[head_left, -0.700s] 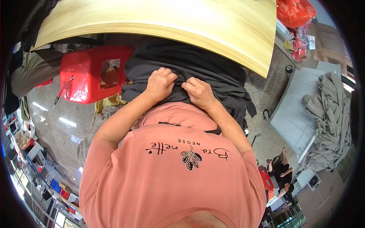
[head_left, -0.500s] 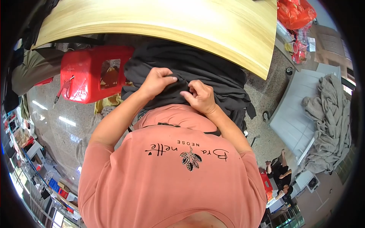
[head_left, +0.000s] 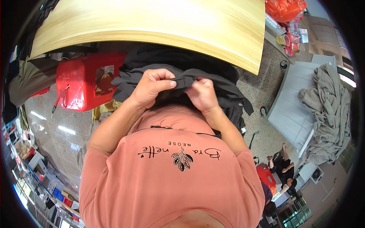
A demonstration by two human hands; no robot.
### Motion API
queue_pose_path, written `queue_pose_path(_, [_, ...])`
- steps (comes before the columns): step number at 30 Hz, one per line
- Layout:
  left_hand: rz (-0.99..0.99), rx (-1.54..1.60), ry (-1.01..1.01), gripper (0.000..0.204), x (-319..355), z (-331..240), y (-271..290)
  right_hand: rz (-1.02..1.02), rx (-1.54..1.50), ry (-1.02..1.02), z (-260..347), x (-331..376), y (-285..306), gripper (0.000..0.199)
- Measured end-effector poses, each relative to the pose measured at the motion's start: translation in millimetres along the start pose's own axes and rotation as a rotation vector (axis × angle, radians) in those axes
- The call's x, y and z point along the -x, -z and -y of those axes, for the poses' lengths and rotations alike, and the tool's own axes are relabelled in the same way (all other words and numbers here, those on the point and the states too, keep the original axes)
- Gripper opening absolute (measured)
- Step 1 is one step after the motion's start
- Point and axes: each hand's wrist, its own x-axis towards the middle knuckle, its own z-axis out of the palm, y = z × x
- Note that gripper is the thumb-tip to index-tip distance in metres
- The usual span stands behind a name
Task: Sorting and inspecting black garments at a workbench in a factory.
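A heap of dark cloth (head_left: pixel 152 59), black to charcoal, lies across my lap and reaches under the table edge. Between my hands a folded edge of this cloth is held up and stretched. My left hand (head_left: pixel 154 86) pinches it between thumb and fingers. Just to the right, my right hand (head_left: pixel 203 93) grips the same edge, its fingertips partly hidden behind the fabric. Whether the cloth is a finished garment I cannot tell.
A pale wooden table (head_left: pixel 152 22) stands ahead. To the left is a red plastic stool (head_left: pixel 76 85) with a small red-handled tool hanging on it. Grey cloth (head_left: pixel 327 114) covers part of a light grey wheeled cart (head_left: pixel 289 95) at right. Another person's leg (head_left: pixel 36 78) shows far left.
Both hands have pulled the cloth edge up and straighter between them. My right hand has turned and closed on the cloth. The view has shifted slightly.
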Motion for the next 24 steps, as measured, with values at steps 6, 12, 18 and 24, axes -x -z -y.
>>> queue_pose_path(6, [0.002,-0.055,0.052,0.003,2.7,0.1,8.8,0.061,0.570,-0.002,34.2,31.4,-18.4,0.033])
queue_pose_path(12, [0.061,-0.093,0.087,0.006,3.8,-3.6,11.6,-0.010,1.108,0.356,26.3,38.2,3.2,0.028])
queue_pose_path(18, [0.061,-0.216,0.140,0.006,6.5,1.1,9.0,-0.003,1.227,0.516,25.5,34.3,-3.7,0.025])
queue_pose_path(24, [0.014,-0.545,0.131,0.004,5.1,7.3,1.8,0.219,1.366,0.682,32.0,29.1,-22.6,0.028])
